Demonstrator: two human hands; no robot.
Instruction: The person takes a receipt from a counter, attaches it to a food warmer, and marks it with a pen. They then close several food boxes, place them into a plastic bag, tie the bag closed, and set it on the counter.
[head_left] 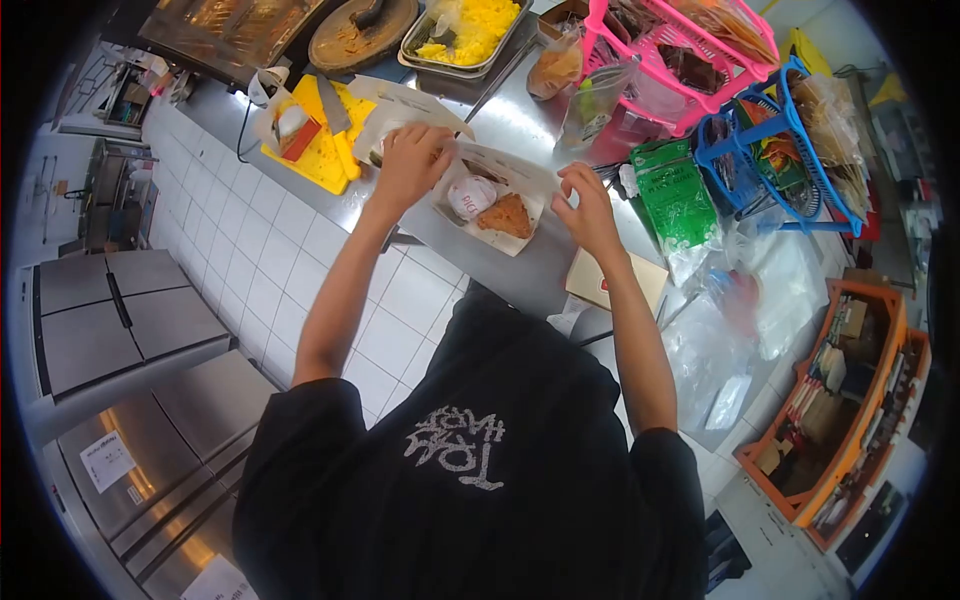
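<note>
An open cardboard food box [545, 200] lies on the steel counter in front of me. Inside it are a round paper-wrapped bundle printed "RICE" [472, 197] and a brown fried piece of food [506, 216]. My left hand [412, 165] has its fingers curled at the box's upper left corner; the fingertips are partly hidden. Beside that hand, a second open box [400, 105] is partly covered by it. My right hand [590, 210] is at the lid's right edge, fingers bent and thumb apart, with nothing visible between them.
A yellow cutting board [325, 165] holds a knife [333, 105] and another box. Behind are a tray of yellow food [480, 30] and pink [690, 60] and blue baskets [790, 150]. At right are a green pack [675, 190], a closed box [620, 278] and plastic bags [710, 330].
</note>
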